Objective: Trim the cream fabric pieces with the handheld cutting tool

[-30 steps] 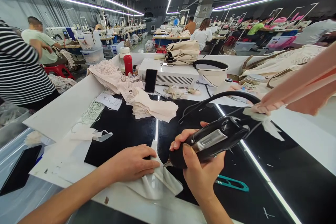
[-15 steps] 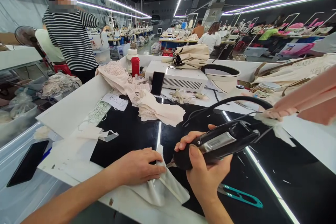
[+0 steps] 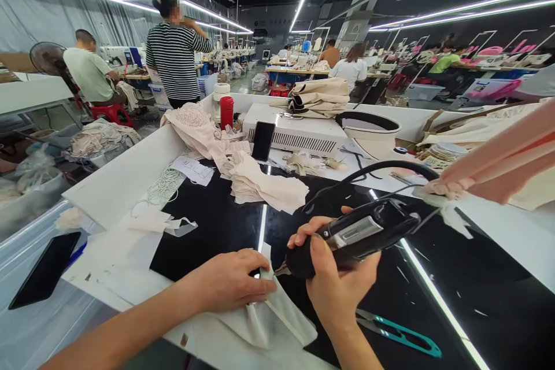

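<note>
The left hand (image 3: 229,283) lies palm down, fingers flat and spread, pinning a pale cream piece of thin fabric (image 3: 277,315) at the near edge of the glossy black worktable (image 3: 208,214). The right hand (image 3: 336,286) is clenched around a black handheld electric tool with a silver plate on its body (image 3: 355,234), gripping it from below with the thumb over the side; its small metal tip meets the fabric just beside the left fingertips. Against the picture half a second back, the tip sits at much the same spot on the cloth and the left hand has barely shifted, so the work looks like a slow, steady pass along one line of the fabric rather than a fresh placement; the head has mainly lifted and turned a little.

The fabric is soft, semi-sheer and folded, with a narrow band or seam running diagonally under the tip, one corner hanging toward the table edge.

Just right of the wrist lie teal-handled thread snips (image 3: 396,332). The tool's black cord (image 3: 373,169) loops away over the table. Farther off sit a stack of cream fabric pieces (image 3: 264,185), a black phone propped upright (image 3: 263,140) against a white box-shaped machine (image 3: 299,130), and a red cylindrical bottle (image 3: 226,111). Beyond, a person in a black-and-white striped shirt (image 3: 173,63) stands by the benches.
</note>
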A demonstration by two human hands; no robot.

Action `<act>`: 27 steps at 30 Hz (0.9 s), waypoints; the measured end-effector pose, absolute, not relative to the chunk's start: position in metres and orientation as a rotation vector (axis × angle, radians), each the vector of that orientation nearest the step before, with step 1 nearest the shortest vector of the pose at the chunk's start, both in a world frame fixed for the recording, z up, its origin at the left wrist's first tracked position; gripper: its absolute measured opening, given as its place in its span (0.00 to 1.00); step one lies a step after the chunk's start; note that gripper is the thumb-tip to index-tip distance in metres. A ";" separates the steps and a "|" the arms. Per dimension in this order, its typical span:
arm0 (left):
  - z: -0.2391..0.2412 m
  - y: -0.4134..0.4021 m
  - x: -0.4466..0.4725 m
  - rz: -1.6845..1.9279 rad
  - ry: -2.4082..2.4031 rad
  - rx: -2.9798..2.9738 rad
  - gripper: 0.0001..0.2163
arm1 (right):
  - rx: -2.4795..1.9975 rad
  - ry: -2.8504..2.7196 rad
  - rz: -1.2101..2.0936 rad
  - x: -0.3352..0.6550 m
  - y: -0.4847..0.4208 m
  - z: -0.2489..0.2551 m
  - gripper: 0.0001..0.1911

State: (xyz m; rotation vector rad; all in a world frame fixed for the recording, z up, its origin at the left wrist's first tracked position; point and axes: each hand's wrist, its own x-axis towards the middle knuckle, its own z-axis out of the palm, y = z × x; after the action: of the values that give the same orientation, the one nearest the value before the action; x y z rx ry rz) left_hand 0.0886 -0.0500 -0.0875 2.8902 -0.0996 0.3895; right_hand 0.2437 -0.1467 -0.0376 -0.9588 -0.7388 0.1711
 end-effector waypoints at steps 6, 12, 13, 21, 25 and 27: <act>-0.089 -0.049 0.089 0.402 -0.103 2.883 0.09 | -0.927 -0.727 0.158 0.246 -0.143 -0.037 0.24; -0.095 -0.050 0.093 0.374 -0.073 2.870 0.11 | -0.973 -0.711 0.178 0.249 -0.138 -0.041 0.22; -0.097 -0.050 0.094 0.380 -0.067 2.877 0.11 | -0.983 -0.707 0.181 0.249 -0.138 -0.041 0.22; -0.105 -0.045 0.106 0.450 -0.014 2.882 0.10 | -1.182 -0.688 0.131 0.268 -0.148 -0.042 0.21; -0.108 -0.046 0.121 0.387 0.157 2.921 0.10 | -1.316 -0.730 0.073 0.286 -0.159 -0.040 0.21; -0.109 -0.047 0.126 0.368 0.191 2.953 0.09 | -1.365 -0.757 0.009 0.295 -0.165 -0.038 0.22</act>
State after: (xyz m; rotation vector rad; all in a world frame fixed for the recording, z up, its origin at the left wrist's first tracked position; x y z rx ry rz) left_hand 0.1264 -0.0474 -0.1091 2.9532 0.1907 0.3678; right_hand 0.2950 -0.1645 -0.0378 -1.3655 -0.7570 0.0086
